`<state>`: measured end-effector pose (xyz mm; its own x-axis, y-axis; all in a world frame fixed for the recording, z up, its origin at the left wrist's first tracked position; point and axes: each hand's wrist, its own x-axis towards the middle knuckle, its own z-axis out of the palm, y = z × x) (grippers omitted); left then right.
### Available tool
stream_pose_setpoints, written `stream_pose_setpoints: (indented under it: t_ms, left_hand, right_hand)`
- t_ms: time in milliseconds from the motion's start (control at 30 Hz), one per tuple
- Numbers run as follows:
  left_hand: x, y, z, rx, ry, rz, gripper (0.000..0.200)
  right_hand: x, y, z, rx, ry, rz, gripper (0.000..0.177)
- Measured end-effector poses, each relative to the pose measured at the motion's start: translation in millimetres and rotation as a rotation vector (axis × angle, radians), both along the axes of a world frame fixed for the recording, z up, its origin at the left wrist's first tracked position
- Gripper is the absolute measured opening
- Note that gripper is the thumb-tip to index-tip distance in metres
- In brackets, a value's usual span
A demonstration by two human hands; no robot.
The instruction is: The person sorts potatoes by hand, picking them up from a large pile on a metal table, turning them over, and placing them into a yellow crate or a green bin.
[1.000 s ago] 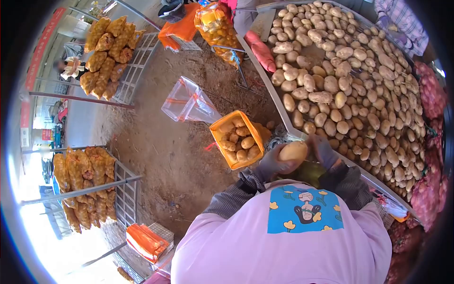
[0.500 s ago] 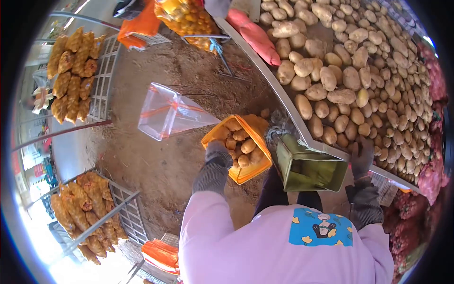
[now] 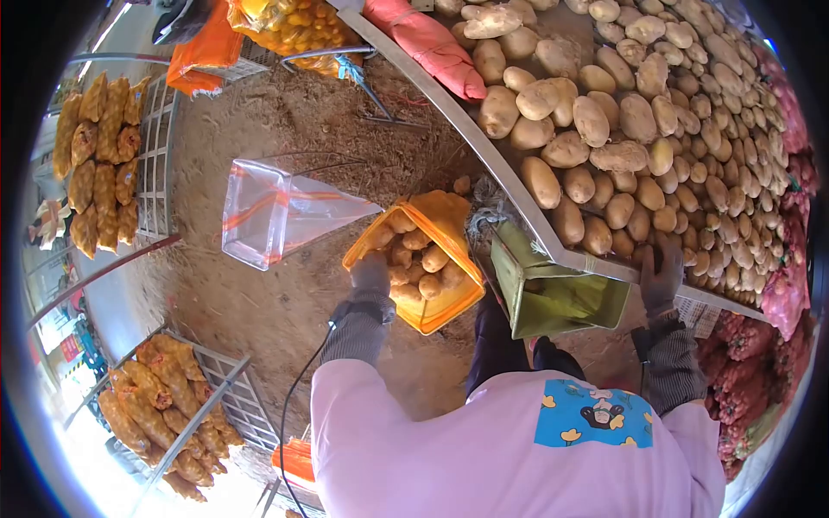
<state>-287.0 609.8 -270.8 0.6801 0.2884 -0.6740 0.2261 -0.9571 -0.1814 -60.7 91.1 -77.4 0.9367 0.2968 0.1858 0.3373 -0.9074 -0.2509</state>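
The grey-gloved left hand (image 3: 370, 273) is at the near-left rim of the open yellow fabric bag (image 3: 451, 302) containing brown oval potatoes (image 3: 434, 258); the grey-gloved right hand (image 3: 662, 271) is at the grey metal-edged bench (image 3: 600, 267). I cannot tell either grip. A sharp sideways pull could tip the bag.

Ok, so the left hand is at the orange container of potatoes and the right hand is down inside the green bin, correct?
Not quite: the head view shows the right hand at the potato table's edge, outside the green bin. The left hand is at the orange container.
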Motion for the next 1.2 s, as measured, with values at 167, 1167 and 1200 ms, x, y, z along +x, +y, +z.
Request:
stream_pose_setpoints:
  t_ms: [167, 1167, 1200]
  left_hand:
    - [15, 9, -36, 0.132, 0.082, -0.061, 0.019]
    - [192, -189, 196, -1.044, -1.235, 0.035, 0.029]
    - [217, -211, 211, -1.024, -1.246, 0.005, 0.034]
  right_hand:
    - [3, 4, 2, -0.014, -0.019, 0.004, 0.034]
    - [-1, -1, 9, 0.106, -0.061, -0.032, 0.036]
    - [-1, -1, 11, 0.100, -0.029, -0.037, 0.037]
